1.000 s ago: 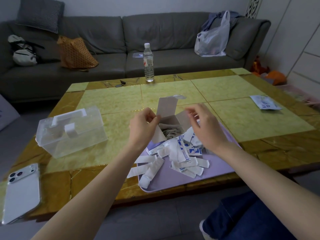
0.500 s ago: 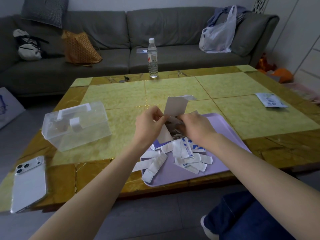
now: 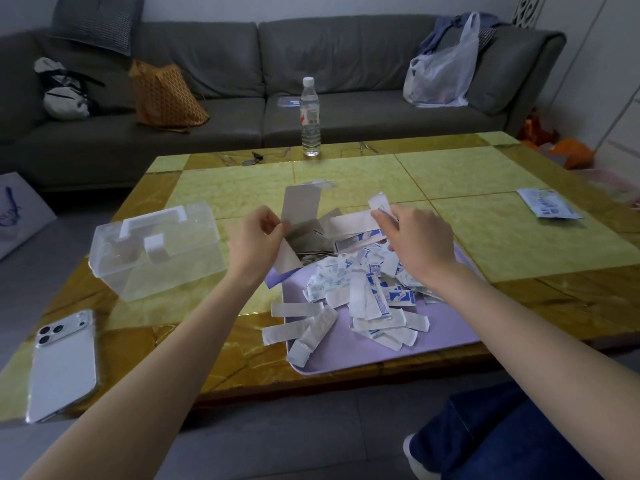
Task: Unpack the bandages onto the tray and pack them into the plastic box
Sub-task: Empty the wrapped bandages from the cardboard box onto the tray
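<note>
Over the tray's far-left corner, the left hand (image 3: 254,237) pinches a side flap of the opened cardboard carton (image 3: 306,233) and holds it tilted. The right hand (image 3: 419,237) pinches one wrapped bandage (image 3: 379,202) just above the carton's mouth. More strips show inside the carton. Below, a loose pile of bandages (image 3: 367,292) covers the lilac tray (image 3: 446,334), with a few spilling over its left rim onto the tabletop (image 3: 485,174). The clear plastic box (image 3: 156,251) stands lidded near the tabletop's left edge. Unpacking looks unfinished: the held strip wants dropping on the pile, the carton needs emptying, and then the box's latch must be opened.
</note>
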`<state>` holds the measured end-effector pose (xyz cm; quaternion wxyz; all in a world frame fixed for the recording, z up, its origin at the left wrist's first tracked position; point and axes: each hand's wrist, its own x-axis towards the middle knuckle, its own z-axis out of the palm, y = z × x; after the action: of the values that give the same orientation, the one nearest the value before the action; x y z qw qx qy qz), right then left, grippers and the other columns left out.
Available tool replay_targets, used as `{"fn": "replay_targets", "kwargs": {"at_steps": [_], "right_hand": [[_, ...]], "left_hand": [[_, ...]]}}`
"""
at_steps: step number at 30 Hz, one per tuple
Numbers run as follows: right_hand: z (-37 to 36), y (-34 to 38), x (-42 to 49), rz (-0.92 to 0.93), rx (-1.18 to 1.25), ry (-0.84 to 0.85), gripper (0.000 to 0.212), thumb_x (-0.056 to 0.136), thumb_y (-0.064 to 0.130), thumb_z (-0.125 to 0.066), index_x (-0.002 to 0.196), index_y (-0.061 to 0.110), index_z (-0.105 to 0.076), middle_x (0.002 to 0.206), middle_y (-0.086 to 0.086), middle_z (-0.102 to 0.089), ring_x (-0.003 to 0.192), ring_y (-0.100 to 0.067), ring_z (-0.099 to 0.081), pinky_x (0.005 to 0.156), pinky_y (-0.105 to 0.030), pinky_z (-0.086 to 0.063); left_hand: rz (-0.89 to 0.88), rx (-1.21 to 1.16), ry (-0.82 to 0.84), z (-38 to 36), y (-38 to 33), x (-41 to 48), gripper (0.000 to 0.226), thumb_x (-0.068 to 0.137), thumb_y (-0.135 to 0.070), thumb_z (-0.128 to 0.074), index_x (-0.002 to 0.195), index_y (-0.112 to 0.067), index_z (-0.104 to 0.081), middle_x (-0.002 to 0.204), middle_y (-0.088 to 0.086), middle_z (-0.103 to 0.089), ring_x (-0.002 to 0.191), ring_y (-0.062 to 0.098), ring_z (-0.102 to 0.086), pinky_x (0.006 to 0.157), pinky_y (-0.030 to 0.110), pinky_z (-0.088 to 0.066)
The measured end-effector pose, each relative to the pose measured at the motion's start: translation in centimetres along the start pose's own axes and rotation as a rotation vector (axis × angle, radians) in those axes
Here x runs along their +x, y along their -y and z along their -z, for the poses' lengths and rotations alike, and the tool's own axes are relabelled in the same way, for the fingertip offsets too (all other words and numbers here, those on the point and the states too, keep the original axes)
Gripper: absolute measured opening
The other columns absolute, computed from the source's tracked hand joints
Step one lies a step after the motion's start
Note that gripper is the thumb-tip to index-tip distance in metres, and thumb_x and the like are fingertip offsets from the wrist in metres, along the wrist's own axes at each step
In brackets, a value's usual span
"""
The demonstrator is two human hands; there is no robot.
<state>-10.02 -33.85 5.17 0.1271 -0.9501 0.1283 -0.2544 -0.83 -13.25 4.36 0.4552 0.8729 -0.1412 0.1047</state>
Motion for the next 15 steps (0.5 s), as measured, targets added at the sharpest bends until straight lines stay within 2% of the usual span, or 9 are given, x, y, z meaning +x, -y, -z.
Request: {"fn": "replay_targets", "kwargs": {"at_steps": [4,6,8,10,12,15], "right_hand": [[-1.5,0.6,0.4,-0.021,-0.168,0.125,0.048,0.1,0.04,-0.03,0.065,0.013,-0.048,0.05,0.004,-0.041,0.053,-0.021,-0.046,0.044,-0.024,-0.02],[-2.2,1.5,0.7,-0.025,-0.19,0.16,0.048,0.101,0.038,-0.029,0.065,0.011,-0.046,0.053,0.002,-0.037,0.057,-0.023,-0.045,0.045,-0.027,-0.02],[-2.9,2.5,1.1,-0.029,-0.134,0.189,0.043,0.102,0.032,-0.031,0.068,0.01,-0.046,0.063,-0.002,-0.045,0.066,-0.026,-0.049,0.051,-0.028,-0.026],[-3.6,3.3,1.5,-0.038,-0.037,0.192,0.027,0.101,0.02,-0.036,0.088,0.006,-0.055,0.087,-0.007,-0.056,0.08,-0.029,-0.054,0.061,-0.03,-0.031],[-4.1,3.9,1.8,-0.053,0.026,0.172,0.019,0.097,0.006,-0.039,0.109,0.003,-0.054,0.105,-0.012,-0.059,0.09,-0.031,-0.056,0.064,-0.031,-0.034],[-4.8,4.5,2.1,-0.088,0.068,0.191,0.031,0.089,-0.009,-0.04,0.117,0.002,-0.05,0.101,-0.014,-0.058,0.083,-0.029,-0.051,0.063,-0.033,-0.034]], "left_hand": [[0.027,0.008,-0.049,1.2,0.9,0.7,0.016,0.09,-0.022,-0.059,0.08,-0.011,-0.054,0.067,-0.009,-0.051,0.066,0.012,-0.05,0.055,0.025,-0.037],[0.032,0.021,-0.078,1.7,1.1,0.8,0.016,0.091,-0.024,-0.058,0.082,-0.012,-0.054,0.069,-0.01,-0.053,0.065,0.007,-0.052,0.055,0.023,-0.04],[0.029,0.028,-0.095,2.0,1.2,0.9,0.015,0.091,-0.024,-0.058,0.083,-0.012,-0.055,0.069,-0.011,-0.053,0.065,0.001,-0.051,0.054,0.021,-0.041],[0.036,0.026,-0.105,2.4,1.5,1.0,0.014,0.092,-0.024,-0.057,0.084,-0.013,-0.055,0.071,-0.012,-0.053,0.067,0.002,-0.051,0.059,0.025,-0.046],[0.042,0.015,-0.11,2.6,1.7,1.1,0.014,0.092,-0.025,-0.057,0.084,-0.013,-0.055,0.072,-0.012,-0.053,0.07,0.007,-0.053,0.064,0.029,-0.048],[0.036,-0.004,-0.112,2.9,1.8,1.0,0.015,0.091,-0.025,-0.059,0.083,-0.014,-0.055,0.071,-0.011,-0.053,0.071,0.011,-0.054,0.064,0.03,-0.048]]}}
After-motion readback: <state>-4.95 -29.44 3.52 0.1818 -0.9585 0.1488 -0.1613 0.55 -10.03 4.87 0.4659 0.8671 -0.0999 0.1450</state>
